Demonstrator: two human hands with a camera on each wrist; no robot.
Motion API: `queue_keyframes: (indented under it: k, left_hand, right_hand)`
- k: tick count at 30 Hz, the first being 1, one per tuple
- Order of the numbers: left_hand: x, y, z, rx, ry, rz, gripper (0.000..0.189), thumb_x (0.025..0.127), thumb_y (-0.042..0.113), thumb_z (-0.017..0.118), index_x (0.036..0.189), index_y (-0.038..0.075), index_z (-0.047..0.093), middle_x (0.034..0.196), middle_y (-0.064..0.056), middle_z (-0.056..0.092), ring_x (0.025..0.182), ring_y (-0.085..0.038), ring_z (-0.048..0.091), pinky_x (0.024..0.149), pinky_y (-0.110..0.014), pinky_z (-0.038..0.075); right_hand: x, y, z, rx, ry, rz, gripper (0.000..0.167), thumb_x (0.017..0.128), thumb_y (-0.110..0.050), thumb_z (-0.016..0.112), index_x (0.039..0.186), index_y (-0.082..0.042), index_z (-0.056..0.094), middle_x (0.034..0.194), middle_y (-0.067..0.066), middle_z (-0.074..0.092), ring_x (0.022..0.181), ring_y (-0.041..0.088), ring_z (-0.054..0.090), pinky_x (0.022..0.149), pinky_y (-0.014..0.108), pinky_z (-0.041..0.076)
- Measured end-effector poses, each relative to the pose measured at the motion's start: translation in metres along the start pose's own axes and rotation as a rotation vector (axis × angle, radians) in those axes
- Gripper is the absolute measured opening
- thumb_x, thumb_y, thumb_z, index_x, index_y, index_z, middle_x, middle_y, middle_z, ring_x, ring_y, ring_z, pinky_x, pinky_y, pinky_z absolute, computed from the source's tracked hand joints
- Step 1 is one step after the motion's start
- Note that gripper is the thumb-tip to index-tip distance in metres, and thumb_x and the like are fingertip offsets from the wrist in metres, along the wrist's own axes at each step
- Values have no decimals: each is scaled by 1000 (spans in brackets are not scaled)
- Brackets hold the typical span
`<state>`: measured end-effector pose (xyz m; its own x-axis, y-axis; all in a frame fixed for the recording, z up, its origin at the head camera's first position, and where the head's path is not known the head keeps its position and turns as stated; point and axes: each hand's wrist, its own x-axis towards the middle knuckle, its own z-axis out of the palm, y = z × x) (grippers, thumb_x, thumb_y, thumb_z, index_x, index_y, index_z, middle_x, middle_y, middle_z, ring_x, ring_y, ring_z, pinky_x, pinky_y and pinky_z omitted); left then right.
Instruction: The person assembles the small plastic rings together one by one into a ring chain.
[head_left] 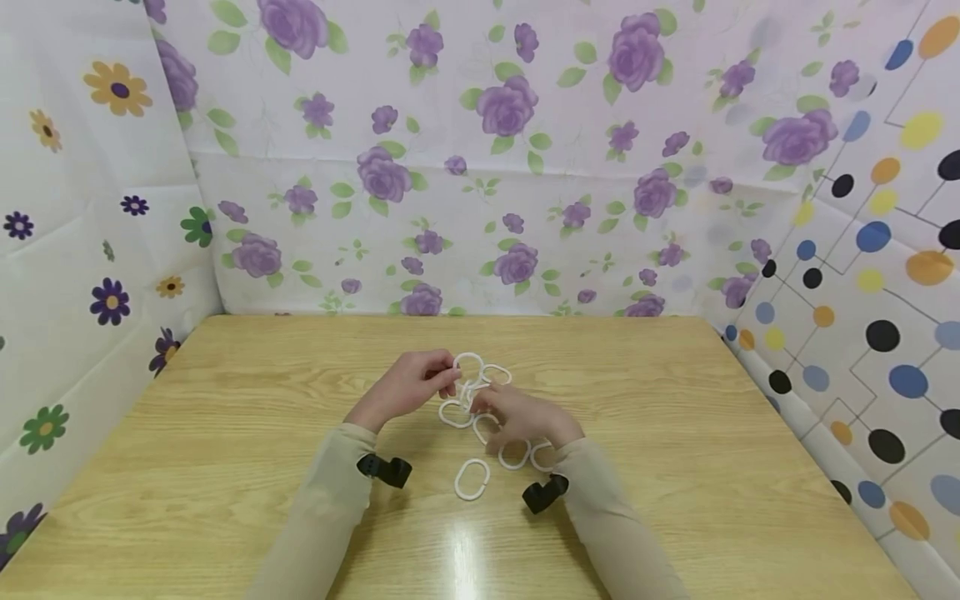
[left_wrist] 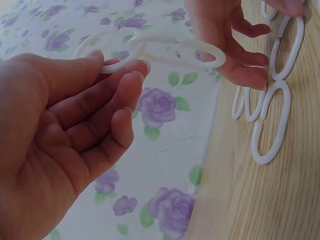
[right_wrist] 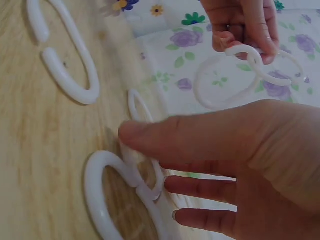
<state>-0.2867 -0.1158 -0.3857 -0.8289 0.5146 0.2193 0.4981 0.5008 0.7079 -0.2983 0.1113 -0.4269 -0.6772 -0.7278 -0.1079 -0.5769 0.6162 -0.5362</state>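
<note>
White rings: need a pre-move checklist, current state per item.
1. Left hand has a grip: ok, it pinches the held ring between thumb and fingertips.
2. Held ring is linked: ok, it loops through a second ring.
3. Right hand is free: ok, thumb and fingers stand apart with nothing seen between them.
4. Lone ring nearest the person is linked: not ok, it lies apart.
5. Full ring count: cannot tell, the right hand hides part of the other rings in the head view.

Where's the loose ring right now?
In the head view, the loose ring lies on the table between the left sleeve and right sleeve, below the other rings.
</note>
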Motion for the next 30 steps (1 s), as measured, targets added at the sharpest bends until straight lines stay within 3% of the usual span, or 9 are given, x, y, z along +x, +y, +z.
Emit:
queue_keyframes:
  k: [9,13,22,26,30]
  left_hand:
    - [0,1,-2,7,-14,-11,17,101,21,53,91,11,63,81,-13,70,76,-29,67,61,-25,47]
    - [-1,1,-3,13,-18,-10,18,101,20,53,91,9,64,79,-11,69,73,-26,65,61,-25,45]
    - [-4,-2,-3,1,-48,-3,21,100,19,54,94,1,63,80,-16,69,75,-32,65,60,-24,44]
    - [-4,-2,-3,2,-55,-11,23,101,20,53,95,0,63,81,-18,69,76,-34,65,59,-24,43]
    - [-2,-1,-3,-2,-57,-17,22,100,20,53,96,0,63,81,-17,69,77,-36,64,59,-24,43]
  right_hand:
    - [-2,-4,1,-27,0,24,53,78,-9,79,124,-8,53,125,10,51,113,23,50,98,42,44]
    - [-1,-4,1,-35,-12,52,44,78,-12,80,116,-11,58,113,7,50,102,19,48,91,37,44]
    - [0,-1,0,-44,-27,25,12,86,-12,72,94,-8,64,92,1,63,83,10,56,77,24,46]
    - [-1,2,-1,-64,56,7,4,86,-9,69,89,-9,66,90,1,61,83,8,56,77,23,47]
    - [-3,5,-5,-112,220,-15,5,83,-7,70,85,-11,68,87,3,53,81,14,50,74,25,43]
